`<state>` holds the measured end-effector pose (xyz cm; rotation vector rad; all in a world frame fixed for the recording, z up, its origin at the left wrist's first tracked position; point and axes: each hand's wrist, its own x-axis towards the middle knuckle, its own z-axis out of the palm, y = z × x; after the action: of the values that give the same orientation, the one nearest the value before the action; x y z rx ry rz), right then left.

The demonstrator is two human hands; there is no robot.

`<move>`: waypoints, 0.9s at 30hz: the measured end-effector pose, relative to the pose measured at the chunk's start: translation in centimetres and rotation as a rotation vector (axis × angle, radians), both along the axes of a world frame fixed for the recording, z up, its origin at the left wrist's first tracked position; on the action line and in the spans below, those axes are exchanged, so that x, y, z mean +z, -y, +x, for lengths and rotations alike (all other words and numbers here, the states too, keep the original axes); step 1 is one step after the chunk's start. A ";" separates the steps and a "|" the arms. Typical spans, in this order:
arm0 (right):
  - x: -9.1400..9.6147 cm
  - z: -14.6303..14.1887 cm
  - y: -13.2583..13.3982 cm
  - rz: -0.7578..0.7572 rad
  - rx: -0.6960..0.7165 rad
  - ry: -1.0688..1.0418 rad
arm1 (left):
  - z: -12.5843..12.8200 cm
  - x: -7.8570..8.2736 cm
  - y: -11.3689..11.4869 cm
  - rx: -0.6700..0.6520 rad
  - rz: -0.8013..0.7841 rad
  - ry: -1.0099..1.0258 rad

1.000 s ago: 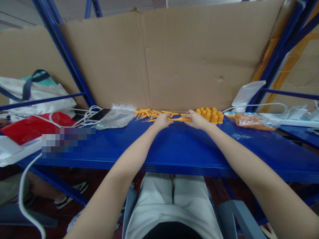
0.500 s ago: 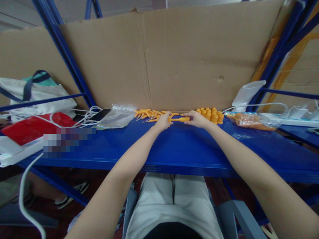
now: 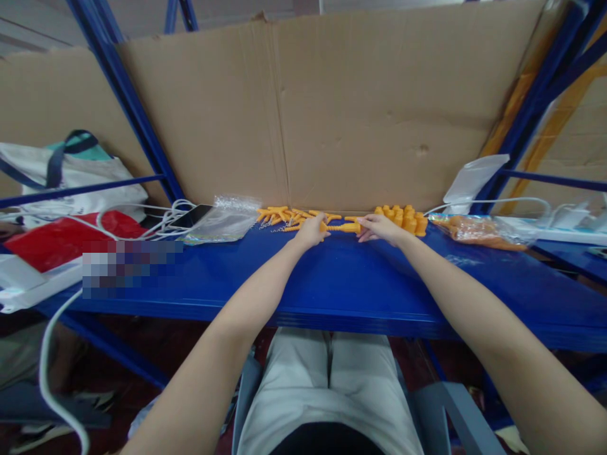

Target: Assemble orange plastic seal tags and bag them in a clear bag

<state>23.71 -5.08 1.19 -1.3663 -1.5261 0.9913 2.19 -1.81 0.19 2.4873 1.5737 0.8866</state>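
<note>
Between my two hands lies an orange plastic rod with a threaded, screw-like shaft [image 3: 337, 227] and a wider right end. My left hand [image 3: 312, 232] is closed around its left part, which the fingers hide. At the wider end, my right hand [image 3: 379, 228] pinches with thumb and fingers; its exact contact is too small to make out. Left of my left hand is a pile of branched orange plastic pieces [image 3: 275, 215], some with small metal chains. Stubby orange plastic pieces [image 3: 408, 221] stand grouped just beyond my right hand.
The blue shelf top [image 3: 351, 278] runs below a tall cardboard sheet [image 3: 379, 114]. To the left lie a clear plastic bag [image 3: 222, 222], a phone [image 3: 192, 217], white cables and a red bag [image 3: 80, 235]. A bag of orange pieces [image 3: 478, 230] and a power strip [image 3: 569, 232] sit right.
My right hand has shifted slightly right, and its fingers look straighter at the rod's wider end, which now shows more. My left hand keeps its hold in nearly the same place.
</note>
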 end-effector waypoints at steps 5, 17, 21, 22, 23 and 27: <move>0.5 0.0 0.6 -0.020 0.017 -0.032 | -0.1 0.0 -0.1 -0.004 -0.005 0.035; -0.2 0.1 0.4 -0.039 0.051 0.055 | -0.3 -0.1 0.0 -0.015 -0.006 0.052; -0.2 -0.1 0.6 -0.042 0.028 0.078 | -0.3 -0.1 -0.1 -0.002 -0.036 0.039; -0.1 -0.1 0.7 -0.043 0.027 0.078 | -0.3 -0.1 -0.1 -0.001 -0.036 0.038; -0.1 -0.1 0.8 -0.046 0.029 0.074 | -0.3 -0.1 -0.1 -0.001 -0.033 0.037; 0.0 0.0 0.9 -0.069 0.051 0.011 | -0.2 0.0 -0.1 -0.001 -0.027 0.031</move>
<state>23.68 -6.02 1.20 -1.3889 -1.5538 1.0789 1.97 -1.74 0.20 2.4444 1.5643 0.8933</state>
